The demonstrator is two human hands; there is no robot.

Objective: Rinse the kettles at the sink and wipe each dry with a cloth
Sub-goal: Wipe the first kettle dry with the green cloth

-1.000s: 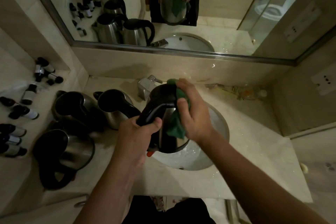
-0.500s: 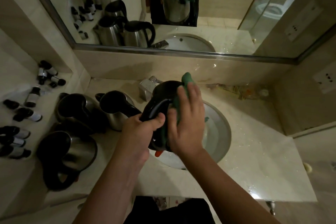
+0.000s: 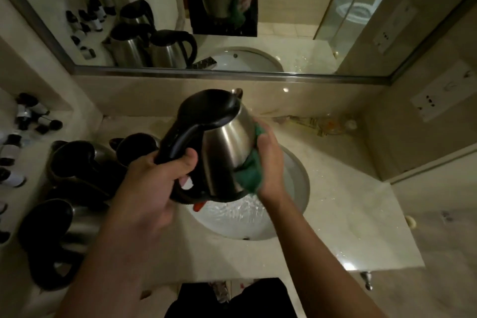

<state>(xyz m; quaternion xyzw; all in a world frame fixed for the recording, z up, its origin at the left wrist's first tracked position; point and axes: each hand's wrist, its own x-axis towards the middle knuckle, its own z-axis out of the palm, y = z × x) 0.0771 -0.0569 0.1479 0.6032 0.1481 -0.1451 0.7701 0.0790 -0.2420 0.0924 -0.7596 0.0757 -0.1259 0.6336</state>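
Above the round white sink, our left hand curls tight round the glossy black handle of a brushed-steel kettle, tilted; our right hand presses a nubby green cloth against its far side, fingers hidden.

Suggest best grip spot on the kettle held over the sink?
The black handle, from the person's left. It loops clear of the steel kettle body, so fingers wrap it fully, as the left hand does. The body is smooth, tapered; the right hand only presses the green cloth there.
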